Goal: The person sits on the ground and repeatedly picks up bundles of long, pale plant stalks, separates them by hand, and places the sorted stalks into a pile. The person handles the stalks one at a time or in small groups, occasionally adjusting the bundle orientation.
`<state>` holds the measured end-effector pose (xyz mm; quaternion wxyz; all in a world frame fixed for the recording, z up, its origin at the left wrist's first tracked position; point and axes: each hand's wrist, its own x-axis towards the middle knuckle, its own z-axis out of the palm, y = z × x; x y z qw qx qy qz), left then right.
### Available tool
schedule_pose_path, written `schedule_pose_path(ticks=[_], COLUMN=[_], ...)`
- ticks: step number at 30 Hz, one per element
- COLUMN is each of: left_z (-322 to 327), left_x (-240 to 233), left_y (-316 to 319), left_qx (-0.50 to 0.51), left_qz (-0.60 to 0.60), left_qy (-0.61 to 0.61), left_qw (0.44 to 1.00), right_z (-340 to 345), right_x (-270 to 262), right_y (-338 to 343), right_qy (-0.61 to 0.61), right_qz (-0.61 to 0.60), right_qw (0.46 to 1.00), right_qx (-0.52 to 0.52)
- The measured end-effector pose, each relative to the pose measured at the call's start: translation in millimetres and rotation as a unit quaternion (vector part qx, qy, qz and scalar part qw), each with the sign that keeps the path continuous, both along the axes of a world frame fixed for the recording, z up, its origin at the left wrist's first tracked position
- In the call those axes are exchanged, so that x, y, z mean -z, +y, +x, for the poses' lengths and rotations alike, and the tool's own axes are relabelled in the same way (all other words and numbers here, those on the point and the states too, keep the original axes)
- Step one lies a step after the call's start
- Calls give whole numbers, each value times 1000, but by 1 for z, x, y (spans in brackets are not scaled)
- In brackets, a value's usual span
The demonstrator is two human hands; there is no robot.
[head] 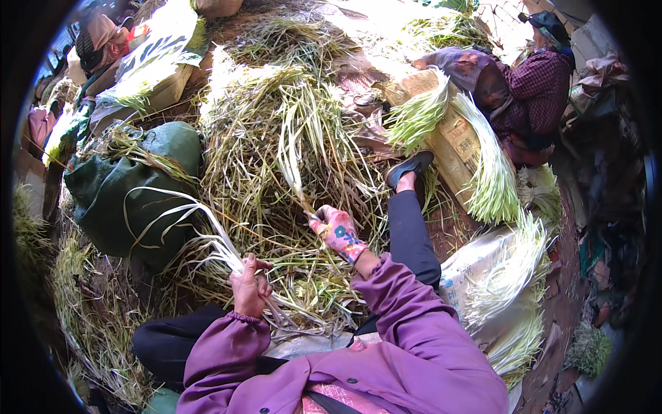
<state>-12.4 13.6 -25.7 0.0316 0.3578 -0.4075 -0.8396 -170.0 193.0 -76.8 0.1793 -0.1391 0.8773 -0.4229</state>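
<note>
My bare left hand (251,287) grips a small bunch of long pale stalks (223,239), whose thin leaves fan out to the upper left. Its root ends hang below the hand, over my lap. A floral-patterned glove covers my right hand (339,233), which is closed on the brownish lower end of another whitish bunch of stalks (291,168). That bunch points away from me, its leaves lying over a large heap of loose green and straw-coloured leaves (232,150). More loose leaves lie just below and between my hands.
A dark green sack (129,191) stands left of the heap. At right, pale-green bundles (486,165) lie on flattened cardboard (455,150), with more bundles (507,279) on a white printed sack (455,274). A person (538,88) sits at upper right. Another person (101,41) is at upper left.
</note>
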Motion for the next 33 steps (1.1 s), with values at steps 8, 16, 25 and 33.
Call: schedule_pose_path(ticks=[8, 16, 25, 33], left_z=[7, 6, 19, 8], left_x=[15, -6, -11, -25], left_y=[9, 13, 7, 4], left_qx=[24, 46, 92, 10], left_qz=[-146, -107, 34, -182], left_qy=[-22, 5, 64, 24], left_qw=[989, 993, 993, 983], right_z=[128, 95, 81, 86], right_x=[-58, -11, -48, -49], right_y=[-23, -39, -51, -53], right_qy=[58, -292, -343, -111], right_qz=[48, -282, -377, -253], right_qw=[985, 913, 860, 961], right_qx=[-156, 53, 7, -21])
